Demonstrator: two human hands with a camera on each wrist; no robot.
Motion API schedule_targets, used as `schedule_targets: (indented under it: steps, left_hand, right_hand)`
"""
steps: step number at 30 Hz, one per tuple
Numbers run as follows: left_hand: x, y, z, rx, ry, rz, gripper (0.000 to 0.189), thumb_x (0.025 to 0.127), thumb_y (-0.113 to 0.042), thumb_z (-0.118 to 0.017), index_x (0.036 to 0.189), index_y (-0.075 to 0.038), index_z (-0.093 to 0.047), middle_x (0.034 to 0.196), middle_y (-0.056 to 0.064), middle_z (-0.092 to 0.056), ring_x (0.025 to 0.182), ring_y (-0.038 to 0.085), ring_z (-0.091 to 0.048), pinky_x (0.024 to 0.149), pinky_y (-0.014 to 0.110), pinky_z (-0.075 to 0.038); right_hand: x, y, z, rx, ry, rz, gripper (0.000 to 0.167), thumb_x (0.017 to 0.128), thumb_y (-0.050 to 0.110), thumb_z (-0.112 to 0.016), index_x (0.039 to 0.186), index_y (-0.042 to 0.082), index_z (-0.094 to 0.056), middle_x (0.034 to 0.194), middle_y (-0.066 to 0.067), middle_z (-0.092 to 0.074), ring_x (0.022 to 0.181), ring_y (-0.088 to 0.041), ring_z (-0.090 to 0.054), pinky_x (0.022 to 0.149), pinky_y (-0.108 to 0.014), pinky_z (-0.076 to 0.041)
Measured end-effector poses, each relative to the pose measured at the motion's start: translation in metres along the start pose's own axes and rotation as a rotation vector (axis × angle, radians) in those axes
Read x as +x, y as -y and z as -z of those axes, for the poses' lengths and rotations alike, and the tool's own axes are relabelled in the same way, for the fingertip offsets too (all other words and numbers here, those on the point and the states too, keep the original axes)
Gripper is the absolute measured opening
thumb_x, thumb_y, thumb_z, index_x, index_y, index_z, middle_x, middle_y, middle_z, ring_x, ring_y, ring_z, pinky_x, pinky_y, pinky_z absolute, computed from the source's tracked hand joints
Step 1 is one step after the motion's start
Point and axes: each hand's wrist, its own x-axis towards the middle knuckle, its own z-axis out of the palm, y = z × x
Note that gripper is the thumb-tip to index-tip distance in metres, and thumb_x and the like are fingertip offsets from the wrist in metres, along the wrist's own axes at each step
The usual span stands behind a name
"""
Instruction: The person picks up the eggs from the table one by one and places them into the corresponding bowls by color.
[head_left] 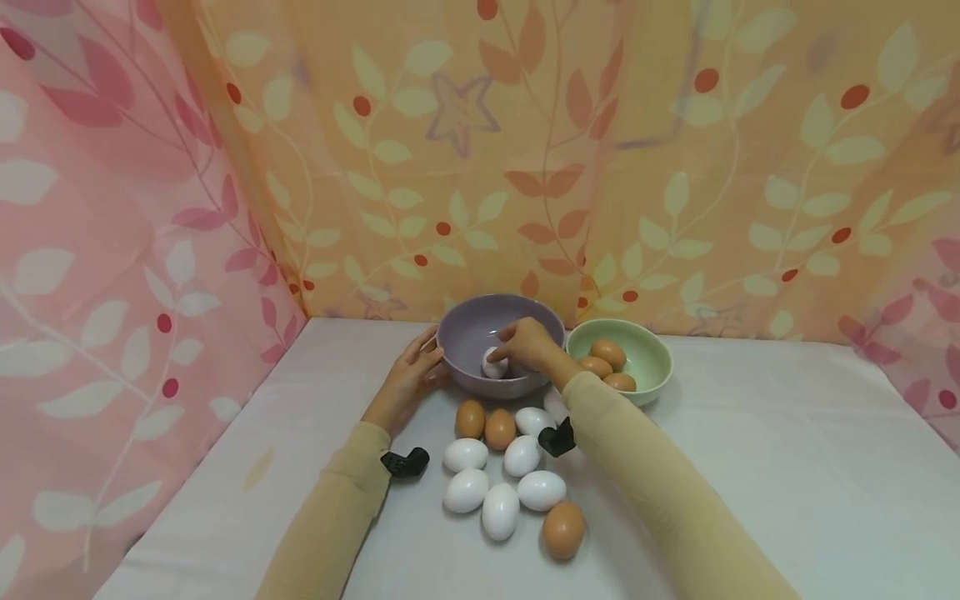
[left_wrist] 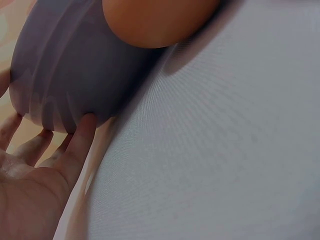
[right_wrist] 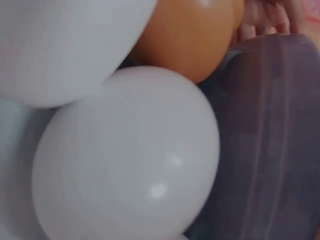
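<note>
My right hand (head_left: 528, 343) reaches over the near right rim of a purple bowl (head_left: 480, 387) and pinches a white egg (head_left: 493, 364) low inside it. Against the bowl's left outer side rests my left hand (head_left: 412, 367); in the left wrist view its fingertips touch the bowl wall (left_wrist: 65, 65), with the fingers fairly straight. Two brown eggs (head_left: 470, 418) lie just in front of the bowl. Several white eggs (head_left: 501, 511) are spread on the white table between my forearms. The right wrist view shows white eggs (right_wrist: 130, 155) up close, not the right hand.
A green bowl (head_left: 651, 358) with brown eggs (head_left: 607, 354) stands right of the purple one, its near left side partly behind my right arm. Another brown egg (head_left: 563, 530) lies nearest me. A patterned curtain (head_left: 465, 208) hangs behind the table. One white egg is partly hidden by my right sleeve.
</note>
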Motion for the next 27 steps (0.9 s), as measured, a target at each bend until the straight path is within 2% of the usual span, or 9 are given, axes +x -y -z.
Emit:
schedule_targets:
  steps: [2, 8, 15, 22, 27]
  left_hand:
    - [-0.001, 0.001, 0.0, 0.002, 0.003, 0.005, 0.06, 0.103, -0.019, -0.054, 0.158, -0.021, -0.028, 0.165, 0.008, -0.026, 0.145, 0.03, -0.038, 0.111, 0.047, -0.04]
    - [-0.002, 0.002, -0.001, 0.006, -0.006, 0.008, 0.058, 0.103, -0.019, -0.054, 0.157, -0.021, -0.031, 0.164, 0.007, -0.028, 0.144, 0.029, -0.039, 0.109, 0.049, -0.041]
    - [-0.002, 0.0, -0.001, 0.008, -0.01, -0.002, 0.058, 0.103, -0.02, -0.054, 0.157, -0.021, -0.031, 0.164, 0.007, -0.029, 0.143, 0.029, -0.04, 0.107, 0.045, -0.043]
    - [-0.002, 0.0, -0.002, 0.003, -0.004, -0.008, 0.058, 0.104, -0.017, -0.052, 0.157, -0.021, -0.03, 0.163, 0.008, -0.029, 0.142, 0.029, -0.04, 0.103, 0.04, -0.046]
    - [-0.002, 0.0, -0.003, 0.006, -0.018, -0.005, 0.057, 0.104, -0.018, -0.052, 0.157, -0.02, -0.031, 0.163, 0.009, -0.029, 0.14, 0.03, -0.042, 0.104, 0.041, -0.045]
  right_hand:
    - [-0.004, 0.0, 0.002, 0.046, -0.016, 0.013, 0.05, 0.078, 0.019, -0.085, 0.121, -0.002, -0.069, 0.121, -0.016, -0.071, 0.117, -0.027, -0.063, 0.103, -0.037, -0.05]
    - [-0.022, 0.003, 0.01, 0.174, 0.006, 0.042, 0.047, 0.081, 0.02, -0.082, 0.122, 0.001, -0.069, 0.121, -0.015, -0.071, 0.115, -0.025, -0.065, 0.097, -0.035, -0.053]
    - [-0.059, 0.01, 0.022, 0.342, 0.069, 0.104, 0.05, 0.084, 0.013, -0.079, 0.129, -0.003, -0.064, 0.13, -0.022, -0.065, 0.122, -0.029, -0.063, 0.099, -0.034, -0.053]
    - [-0.098, 0.004, 0.03, 0.354, 0.127, 0.164, 0.051, 0.083, 0.015, -0.08, 0.129, -0.001, -0.063, 0.131, -0.02, -0.065, 0.125, -0.031, -0.061, 0.096, -0.03, -0.055]
    - [-0.115, -0.004, 0.034, 0.384, 0.135, 0.15, 0.052, 0.083, 0.016, -0.081, 0.13, 0.002, -0.063, 0.129, -0.015, -0.067, 0.123, -0.029, -0.062, 0.094, -0.029, -0.055]
